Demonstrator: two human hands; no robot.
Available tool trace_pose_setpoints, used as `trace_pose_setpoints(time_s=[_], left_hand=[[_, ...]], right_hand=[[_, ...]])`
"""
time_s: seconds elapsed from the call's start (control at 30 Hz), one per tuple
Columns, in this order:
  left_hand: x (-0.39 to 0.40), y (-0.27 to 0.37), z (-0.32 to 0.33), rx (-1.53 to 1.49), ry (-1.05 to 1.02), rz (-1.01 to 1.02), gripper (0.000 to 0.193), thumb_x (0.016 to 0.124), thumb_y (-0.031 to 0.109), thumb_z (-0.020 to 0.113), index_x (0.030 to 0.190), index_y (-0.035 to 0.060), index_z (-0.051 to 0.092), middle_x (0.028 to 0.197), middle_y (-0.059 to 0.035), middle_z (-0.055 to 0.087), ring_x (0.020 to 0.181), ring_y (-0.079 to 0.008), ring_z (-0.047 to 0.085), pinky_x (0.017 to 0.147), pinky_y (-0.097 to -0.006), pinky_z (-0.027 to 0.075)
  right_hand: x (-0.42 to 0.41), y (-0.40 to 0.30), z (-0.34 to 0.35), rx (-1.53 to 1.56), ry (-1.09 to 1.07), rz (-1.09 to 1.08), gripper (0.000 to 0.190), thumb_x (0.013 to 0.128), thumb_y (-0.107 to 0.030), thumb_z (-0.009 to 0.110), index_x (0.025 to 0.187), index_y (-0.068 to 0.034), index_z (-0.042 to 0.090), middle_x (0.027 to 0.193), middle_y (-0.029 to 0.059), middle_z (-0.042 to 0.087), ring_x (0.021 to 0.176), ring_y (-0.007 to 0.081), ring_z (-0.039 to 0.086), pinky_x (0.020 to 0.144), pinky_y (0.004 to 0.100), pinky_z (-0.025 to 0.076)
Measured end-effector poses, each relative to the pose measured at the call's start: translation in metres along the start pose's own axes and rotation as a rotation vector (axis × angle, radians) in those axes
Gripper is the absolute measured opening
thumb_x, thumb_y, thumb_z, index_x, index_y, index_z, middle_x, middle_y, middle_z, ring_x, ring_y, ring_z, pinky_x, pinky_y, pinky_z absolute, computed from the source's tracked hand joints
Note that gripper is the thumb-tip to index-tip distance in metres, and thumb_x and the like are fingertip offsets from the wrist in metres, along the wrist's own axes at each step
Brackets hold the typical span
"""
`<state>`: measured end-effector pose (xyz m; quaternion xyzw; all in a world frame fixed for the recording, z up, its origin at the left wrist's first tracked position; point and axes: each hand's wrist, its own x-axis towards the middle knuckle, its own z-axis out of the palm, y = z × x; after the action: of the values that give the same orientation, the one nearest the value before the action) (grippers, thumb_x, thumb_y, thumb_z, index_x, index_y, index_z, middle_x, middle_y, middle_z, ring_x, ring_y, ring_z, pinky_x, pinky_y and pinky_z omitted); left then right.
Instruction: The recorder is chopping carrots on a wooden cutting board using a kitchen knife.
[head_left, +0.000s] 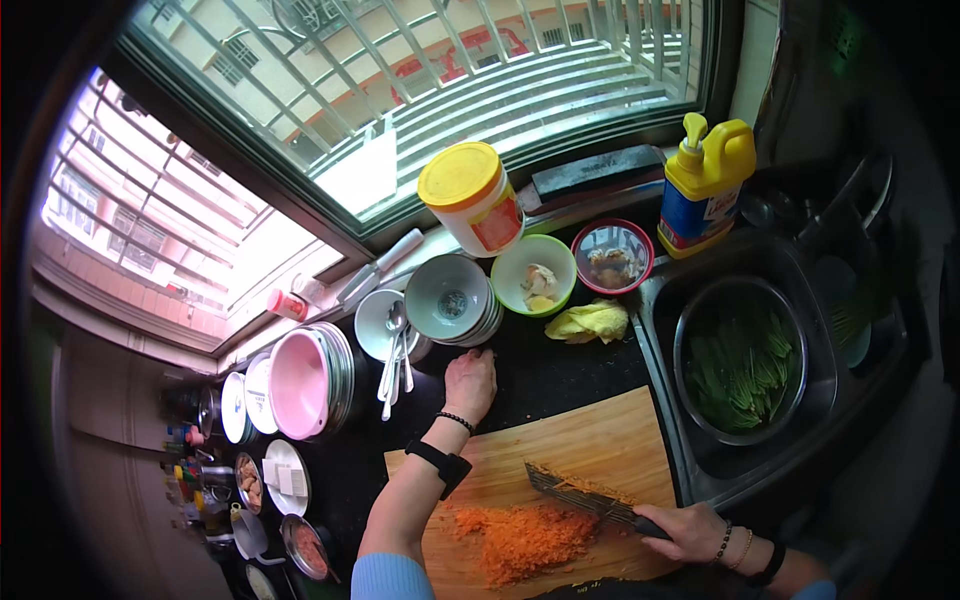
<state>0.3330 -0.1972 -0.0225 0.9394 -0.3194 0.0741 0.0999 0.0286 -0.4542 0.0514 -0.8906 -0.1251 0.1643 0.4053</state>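
My right hand (686, 531) grips the black handle of a kitchen knife (574, 491), whose broad blade lies low over a wooden cutting board (630, 427) with orange bits stuck along it. Left of the blade a heap of finely chopped orange vegetable, likely carrot, (525, 540) covers the board's near part. My left hand (471, 384) reaches past the board's far edge to the black counter, close to a stack of bowls (450, 296); its fingers are curled and partly hidden, so whether they hold anything cannot be told. Metal spoons (394, 360) rest in a smaller bowl beside it.
A sink (825, 442) on the right holds a metal basin of greens (750, 375). Along the window stand a yellow-lidded tub (469, 195), a green-rimmed bowl (517, 251), a red-rimmed bowl (649, 255) and a yellow pump bottle (705, 187). Stacked dishes (300, 382) and plates of food stand left.
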Motion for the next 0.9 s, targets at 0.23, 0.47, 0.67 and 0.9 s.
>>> trace_pose_setpoints(time_s=[0.23,0.47,0.67,0.9], left_hand=[[0.012,-0.002,0.001,0.006,-0.045,0.148,0.008,0.081,0.012,0.057,0.076,0.0052,0.055,0.069,-0.0145,0.055,0.069,-0.0328,0.057,0.061,-0.0410,0.046],[0.016,-0.009,0.011,0.005,-0.062,0.257,0.007,0.078,0.009,0.058,0.077,0.0053,0.052,0.066,-0.0143,0.052,0.067,-0.0328,0.056,0.062,-0.0410,0.046],[0.000,-0.004,-0.004,-0.090,-0.047,0.119,0.006,0.079,0.007,0.058,0.075,0.0034,0.054,0.070,-0.0152,0.057,0.070,-0.0351,0.057,0.062,-0.0419,0.047],[-0.030,0.046,-0.096,-0.549,-0.878,-0.128,0.020,0.078,0.017,0.065,0.073,-0.0027,0.065,0.064,-0.0143,0.062,0.058,-0.0177,0.062,0.054,-0.0311,0.047]], right_hand=[[0.006,0.001,-0.001,0.051,0.090,0.035,0.048,0.079,-0.026,0.067,0.121,-0.009,0.050,0.081,0.0100,0.066,0.062,0.0270,0.065,0.052,0.0338,0.052],[0.003,-0.006,0.004,0.076,0.125,0.066,0.047,0.079,-0.025,0.067,0.119,-0.009,0.051,0.085,0.0116,0.066,0.064,0.0276,0.065,0.054,0.0340,0.053],[0.000,-0.009,0.008,0.088,0.155,0.058,0.046,0.078,-0.024,0.068,0.118,-0.008,0.051,0.084,0.0118,0.066,0.065,0.0280,0.065,0.054,0.0340,0.053],[-0.009,0.000,0.003,0.126,0.170,0.117,0.047,0.077,-0.023,0.069,0.117,-0.007,0.052,0.084,0.0123,0.066,0.065,0.0283,0.065,0.055,0.0347,0.053]])
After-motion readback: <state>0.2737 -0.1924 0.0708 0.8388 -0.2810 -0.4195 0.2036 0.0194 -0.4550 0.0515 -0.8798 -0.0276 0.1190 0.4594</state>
